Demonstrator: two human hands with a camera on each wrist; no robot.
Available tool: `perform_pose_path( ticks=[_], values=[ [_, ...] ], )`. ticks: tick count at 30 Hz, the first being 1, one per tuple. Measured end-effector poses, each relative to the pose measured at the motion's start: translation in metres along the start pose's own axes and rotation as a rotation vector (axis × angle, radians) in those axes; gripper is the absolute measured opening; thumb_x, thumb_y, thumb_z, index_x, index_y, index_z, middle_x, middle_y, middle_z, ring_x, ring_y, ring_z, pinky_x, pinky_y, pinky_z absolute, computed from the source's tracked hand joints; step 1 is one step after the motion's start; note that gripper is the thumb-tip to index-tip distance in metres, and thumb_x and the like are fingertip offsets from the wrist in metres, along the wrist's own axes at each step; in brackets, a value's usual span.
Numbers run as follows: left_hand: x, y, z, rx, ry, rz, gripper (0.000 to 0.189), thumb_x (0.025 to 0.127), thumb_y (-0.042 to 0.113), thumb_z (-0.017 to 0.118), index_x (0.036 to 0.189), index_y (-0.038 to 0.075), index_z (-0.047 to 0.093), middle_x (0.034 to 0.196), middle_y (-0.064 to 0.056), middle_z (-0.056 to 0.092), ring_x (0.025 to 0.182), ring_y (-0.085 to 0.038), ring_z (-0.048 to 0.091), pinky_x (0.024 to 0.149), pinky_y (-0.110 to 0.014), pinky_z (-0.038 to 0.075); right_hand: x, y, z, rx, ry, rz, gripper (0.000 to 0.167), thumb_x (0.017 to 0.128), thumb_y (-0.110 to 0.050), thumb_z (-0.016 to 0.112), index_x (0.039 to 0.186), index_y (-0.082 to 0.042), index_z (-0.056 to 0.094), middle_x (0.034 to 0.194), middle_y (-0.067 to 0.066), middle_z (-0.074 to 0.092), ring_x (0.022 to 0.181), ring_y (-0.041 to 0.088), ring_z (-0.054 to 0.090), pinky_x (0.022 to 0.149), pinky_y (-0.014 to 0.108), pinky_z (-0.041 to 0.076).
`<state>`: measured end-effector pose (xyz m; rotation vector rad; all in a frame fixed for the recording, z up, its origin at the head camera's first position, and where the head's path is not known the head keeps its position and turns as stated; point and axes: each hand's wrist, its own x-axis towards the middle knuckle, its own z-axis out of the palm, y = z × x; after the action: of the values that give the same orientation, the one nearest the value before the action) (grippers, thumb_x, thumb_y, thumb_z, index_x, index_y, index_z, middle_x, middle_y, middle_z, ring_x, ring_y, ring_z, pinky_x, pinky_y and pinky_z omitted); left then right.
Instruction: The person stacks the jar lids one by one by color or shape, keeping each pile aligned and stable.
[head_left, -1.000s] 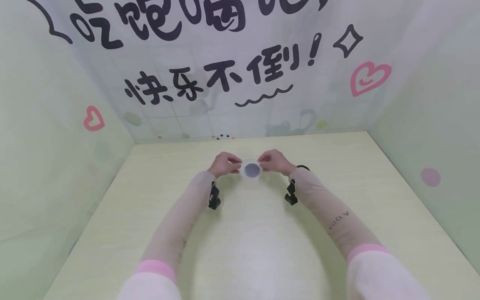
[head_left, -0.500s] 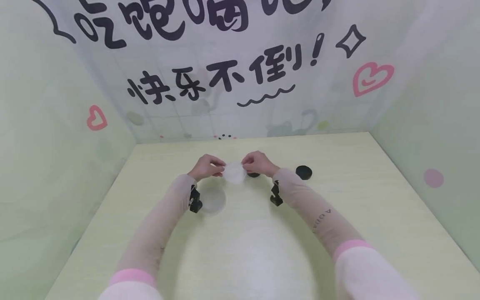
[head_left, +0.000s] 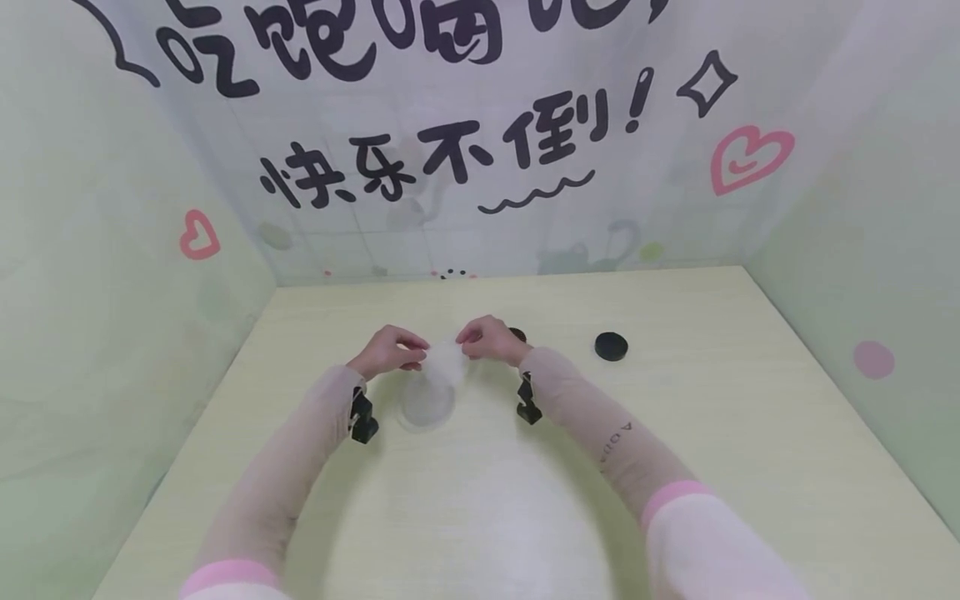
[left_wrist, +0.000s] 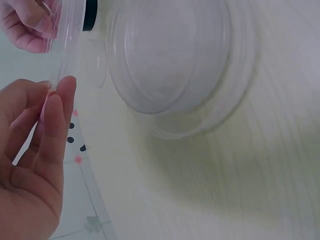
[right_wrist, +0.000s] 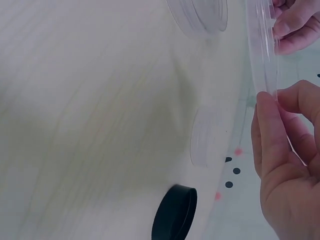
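A clear round plastic lid (head_left: 444,365) is held up between both hands, one at each side. My left hand (head_left: 392,349) pinches its left edge between thumb and fingertips. At the opposite edge my right hand (head_left: 491,341) pinches it the same way. Both wrist views show the lid (left_wrist: 65,47) edge-on, thin and see-through with a ridged rim. Just below it in the head view, a stack of clear round plastic pieces (head_left: 427,406) lies on the table, and the lid overlaps its far side there.
A black round cap (head_left: 611,346) lies on the table to the right. Another black cap (head_left: 517,334) is partly hidden behind my right hand. A small clear disc (right_wrist: 201,137) lies near the table's back edge. A printed curtain (head_left: 420,233) hangs behind.
Both hands have carried the clear lid left and nearer, away from the black cap it overlapped and toward the clear stack. The black caps have come into view from behind the hands and lid.
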<state>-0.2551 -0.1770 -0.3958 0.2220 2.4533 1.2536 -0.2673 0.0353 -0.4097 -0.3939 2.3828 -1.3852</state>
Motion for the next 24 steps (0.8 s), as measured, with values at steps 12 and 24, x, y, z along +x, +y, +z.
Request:
perform_pose_path(
  ticks=[12,24],
  values=[
    [-0.019,-0.022,-0.008,0.008,-0.024,-0.039,0.024,0.082,0.006,0.061,0.104,-0.005,0.062,0.089,-0.013,0.063,0.067,-0.015,0.063,0.066,-0.028,0.052,0.001,-0.001,0.024,0.006,-0.076,-0.049,0.018,0.079,0.002,0.058,0.096,0.003,0.064,0.086,0.01,0.062,0.072,0.014,0.058,0.064,0.023,0.051],
    [-0.031,-0.037,-0.011,-0.007,-0.037,-0.059,0.025,0.083,0.007,0.061,0.104,-0.006,0.062,0.094,-0.015,0.063,0.07,-0.016,0.062,0.068,-0.03,0.052,0.002,-0.004,0.038,-0.031,-0.111,-0.083,0.018,0.079,0.003,0.06,0.096,0.004,0.065,0.083,0.011,0.064,0.067,0.014,0.06,0.062,0.022,0.051]
  ],
)
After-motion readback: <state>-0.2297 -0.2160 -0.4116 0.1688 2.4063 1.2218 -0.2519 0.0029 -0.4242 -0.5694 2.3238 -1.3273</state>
